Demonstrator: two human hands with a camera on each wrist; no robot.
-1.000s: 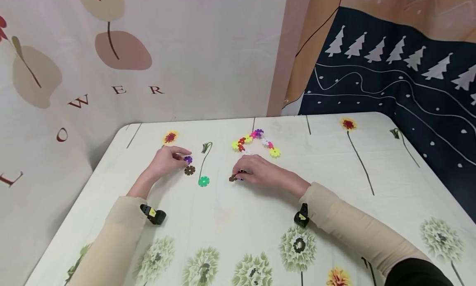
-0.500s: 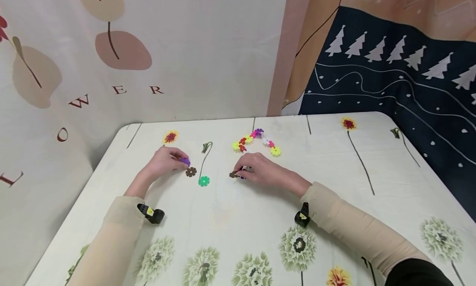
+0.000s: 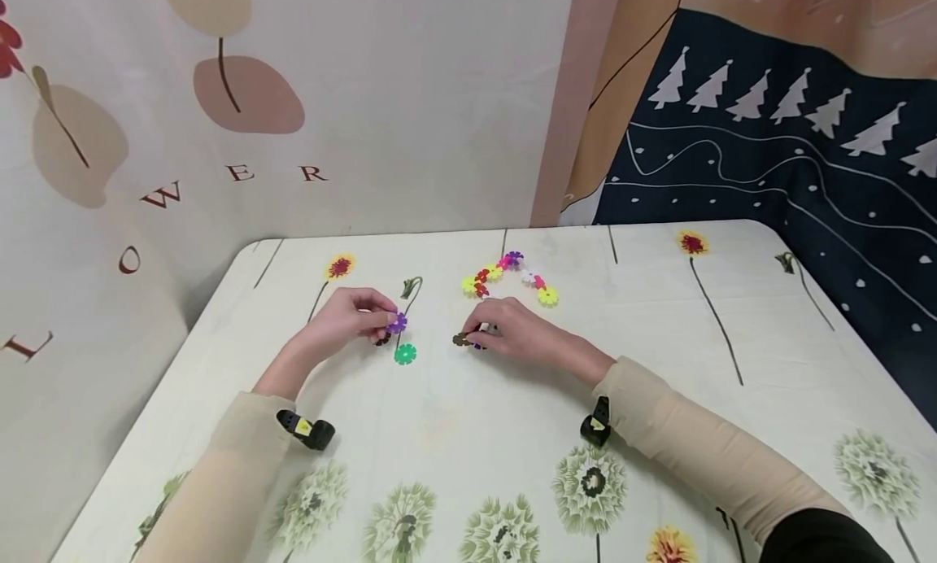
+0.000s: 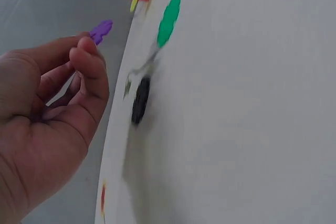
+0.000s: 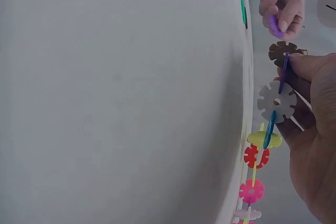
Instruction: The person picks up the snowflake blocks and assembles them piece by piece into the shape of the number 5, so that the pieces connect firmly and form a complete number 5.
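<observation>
My left hand pinches a purple slotted snowflake disc between thumb and fingertips, lifted off the table. Below it on the table lie a dark brown disc, partly hidden by the hand, and a green disc. My right hand holds the near end of a chain of interlocked discs. In the right wrist view that end shows a brown disc at the thumb tip, joined to a purple disc, a white disc and a blue disc.
The rest of the colourful chain curves across the table behind my right hand, ending in a yellow disc. The white tablecloth has printed flowers. Fabric walls stand behind the table and at the right.
My left hand has picked up the purple disc from the table and moved right with it, towards the right hand. The right hand has risen slightly with the chain end.
</observation>
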